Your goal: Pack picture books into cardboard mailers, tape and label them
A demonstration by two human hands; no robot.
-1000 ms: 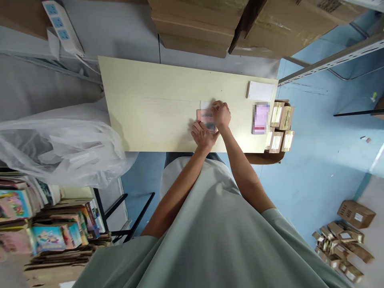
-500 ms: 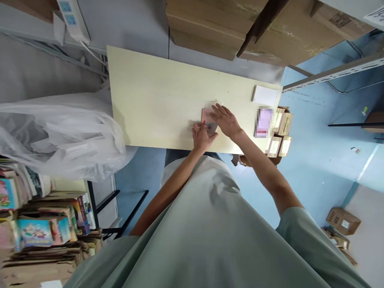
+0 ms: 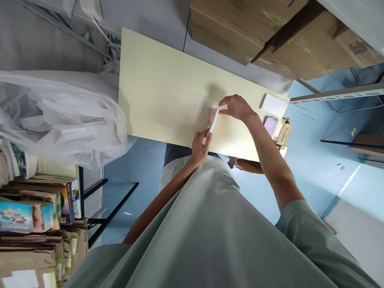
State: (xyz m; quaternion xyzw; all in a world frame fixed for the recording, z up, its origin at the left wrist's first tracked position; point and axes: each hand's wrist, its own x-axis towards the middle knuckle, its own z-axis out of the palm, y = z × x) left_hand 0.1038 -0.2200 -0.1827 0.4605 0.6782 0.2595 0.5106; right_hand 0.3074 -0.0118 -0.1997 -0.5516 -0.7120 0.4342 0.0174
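On the pale yellow table [image 3: 162, 96], both my hands hold a small flat pink and white card pack [image 3: 212, 123], now tipped up on its edge. My left hand [image 3: 200, 145] grips its near end with closed fingers. My right hand [image 3: 237, 107] pinches its far end, where a white flap sticks out. To the right lie a white pad [image 3: 273, 105] and a pink packet [image 3: 271, 123] on the table's right end.
Small brown windowed boxes [image 3: 281, 134] sit in a carton by the table's right edge. Large cardboard boxes [image 3: 270, 32] stand behind the table. A big clear plastic bag [image 3: 57, 116] lies at the left, above stacked books [image 3: 33, 208]. A metal shelf rail [image 3: 336, 95] runs at the right.
The pack lay flat under both hands; it now stands on edge, lifted between them. My right hand moved from pressing it to pinching its far end. The camera view tilted.
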